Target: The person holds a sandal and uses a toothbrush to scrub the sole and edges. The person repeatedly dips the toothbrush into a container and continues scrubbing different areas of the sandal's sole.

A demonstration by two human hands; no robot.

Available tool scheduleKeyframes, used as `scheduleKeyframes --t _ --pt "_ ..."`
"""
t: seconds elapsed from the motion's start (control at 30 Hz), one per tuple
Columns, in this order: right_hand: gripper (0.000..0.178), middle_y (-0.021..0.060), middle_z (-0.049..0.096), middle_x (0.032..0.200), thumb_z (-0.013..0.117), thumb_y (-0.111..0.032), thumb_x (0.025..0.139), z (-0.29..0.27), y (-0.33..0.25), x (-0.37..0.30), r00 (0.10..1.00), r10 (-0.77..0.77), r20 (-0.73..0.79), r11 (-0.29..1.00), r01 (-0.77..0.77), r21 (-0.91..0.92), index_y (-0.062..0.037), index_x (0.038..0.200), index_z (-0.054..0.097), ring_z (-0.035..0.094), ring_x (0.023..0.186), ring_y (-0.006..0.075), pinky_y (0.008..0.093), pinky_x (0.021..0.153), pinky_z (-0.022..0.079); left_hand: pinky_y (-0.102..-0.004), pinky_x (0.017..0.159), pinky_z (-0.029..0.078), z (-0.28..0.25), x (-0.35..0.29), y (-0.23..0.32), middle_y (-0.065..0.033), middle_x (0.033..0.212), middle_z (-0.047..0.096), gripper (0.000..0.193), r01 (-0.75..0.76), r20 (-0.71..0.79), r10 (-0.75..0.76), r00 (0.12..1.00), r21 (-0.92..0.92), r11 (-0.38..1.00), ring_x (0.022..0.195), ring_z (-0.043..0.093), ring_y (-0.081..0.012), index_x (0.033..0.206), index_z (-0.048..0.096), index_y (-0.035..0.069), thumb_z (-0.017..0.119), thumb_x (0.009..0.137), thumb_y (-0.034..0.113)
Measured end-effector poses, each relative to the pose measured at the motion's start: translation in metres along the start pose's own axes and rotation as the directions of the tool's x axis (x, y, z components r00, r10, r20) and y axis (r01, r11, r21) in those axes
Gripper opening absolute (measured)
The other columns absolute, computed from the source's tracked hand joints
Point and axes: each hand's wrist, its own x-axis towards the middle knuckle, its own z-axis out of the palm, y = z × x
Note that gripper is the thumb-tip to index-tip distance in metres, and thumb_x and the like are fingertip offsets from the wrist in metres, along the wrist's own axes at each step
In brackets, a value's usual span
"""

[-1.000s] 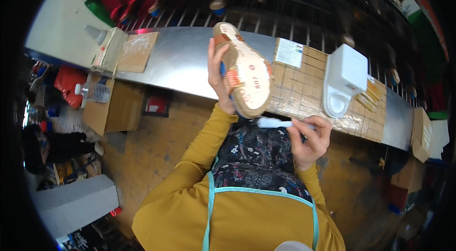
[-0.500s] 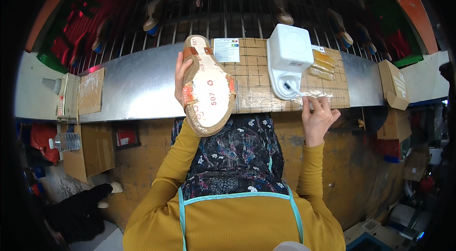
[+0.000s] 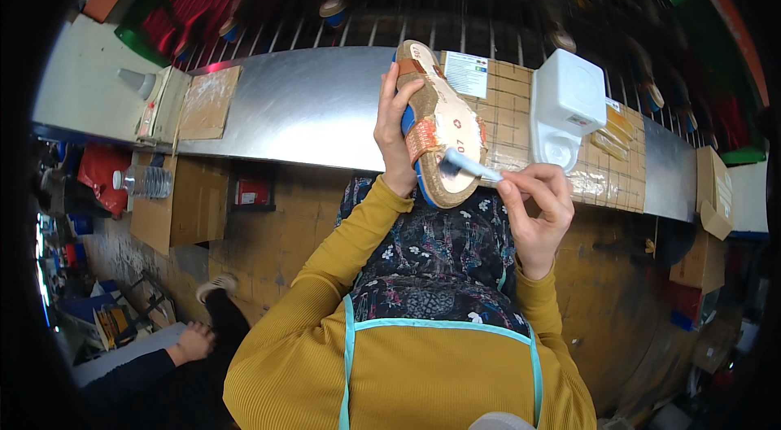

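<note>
Cork-soled sandal (image 3: 439,125) stands upright above the metal bench (image 3: 309,109), clasped in your left hand (image 3: 393,133); your right hand (image 3: 537,206) pinches a brush (image 3: 468,165) against it. Loosen either grip and glue smears the strap.

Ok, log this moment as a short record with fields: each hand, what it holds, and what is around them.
left hand: the left hand grips a sandal, sole side toward the camera
right hand: the right hand holds a small brush, tip on the sandal's heel end
bench: metal worktop with a white container and a cardboard sheet
left end: white squeeze bottle
lower left: another person's hand, sleeve dark
</note>
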Motion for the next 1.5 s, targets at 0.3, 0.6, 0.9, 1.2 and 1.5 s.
scheduleKeyframes --t 0.3,0.6,0.9,1.2,1.5 --pt "0.031 -0.0003 0.06 0.086 0.088 -0.013 0.062 0.009 -0.005 -0.01 0.967 -0.237 -0.09 0.971 0.233 -0.049 -0.0125 0.091 0.077 0.052 0.076 0.0126 0.0324 0.078 0.028 -0.0366 0.101 0.05 -0.009 0.003 -0.001 -0.0191 0.146 0.035 0.071 0.096 -0.036 -0.106 0.994 -0.22 0.971 0.129 0.048 -0.0277 0.133 0.046 0.002 0.081 0.072 0.014" --pt "0.03 0.0009 0.059 0.089 0.087 -0.015 0.062 0.001 -0.011 -0.005 0.93 -0.366 -0.018 0.924 0.362 -0.122 -0.0141 0.09 0.077 0.052 0.076 0.0123 0.0319 0.079 0.028 -0.0337 0.099 0.052 -0.008 0.015 0.014 -0.0166 0.142 0.039 0.065 0.009 -0.021 -0.017 1.0 -0.343 0.939 0.125 0.051 -0.0244 0.129 0.05 0.001 0.08 0.073 0.013" --pt "0.033 -0.0016 0.056 0.089 0.088 -0.018 0.063 0.004 -0.016 -0.014 0.885 -0.464 -0.041 0.853 0.433 -0.29 -0.0145 0.094 0.077 0.052 0.075 0.0112 0.0331 0.084 0.023 -0.0361 0.104 0.049 -0.005 0.013 0.016 -0.0148 0.148 0.031 0.078 0.129 0.076 -0.104 0.992 -0.606 0.785 0.131 0.045 -0.0245 0.136 0.041 0.001 0.082 0.072 0.016" --pt "0.032 -0.0008 0.056 0.095 0.088 -0.019 0.063 0.004 -0.007 -0.011 0.881 -0.459 -0.114 0.851 0.398 -0.343 -0.016 0.093 0.077 0.05 0.077 0.0109 0.0324 0.084 0.024 -0.0357 0.107 0.045 -0.011 0.014 0.023 -0.0173 0.154 0.021 0.082 0.338 0.235 -0.245 0.941 -0.725 0.6 0.135 0.04 -0.0281 0.139 0.035 0.007 0.082 0.073 0.019" --pt "0.036 -0.0008 0.054 0.094 0.088 -0.019 0.061 0.011 0.001 -0.013 0.911 -0.363 -0.196 0.921 0.32 -0.221 -0.0166 0.096 0.077 0.05 0.082 0.0126 0.0333 0.085 0.026 -0.0359 0.108 0.044 -0.006 0.014 0.034 -0.0182 0.153 0.023 0.068 0.344 0.289 -0.187 0.939 -0.754 0.559 0.135 0.04 -0.0286 0.137 0.039 0.007 0.075 0.081 0.023"
